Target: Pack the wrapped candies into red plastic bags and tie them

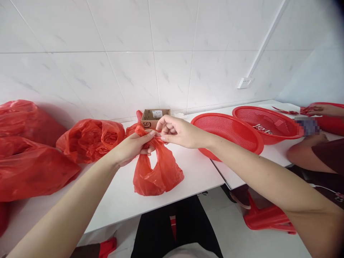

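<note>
A small red plastic bag (157, 172) hangs over the white table (120, 200) in front of me, its bottom resting on the tabletop. My left hand (137, 145) is closed around the bag's gathered top. My right hand (177, 132) pinches a thin strip of the same bag top between thumb and forefinger, right beside the left hand's fingertips, with the other fingers curled.
Full red bags (91, 138) (29, 165) lie at the left against the tiled wall. A small cardboard box (155, 117) stands behind my hands. Two red mesh baskets (228, 132) (266, 123) sit to the right. Another person's arm (309, 152) is at the far right; a red stool (268, 216) stands below.
</note>
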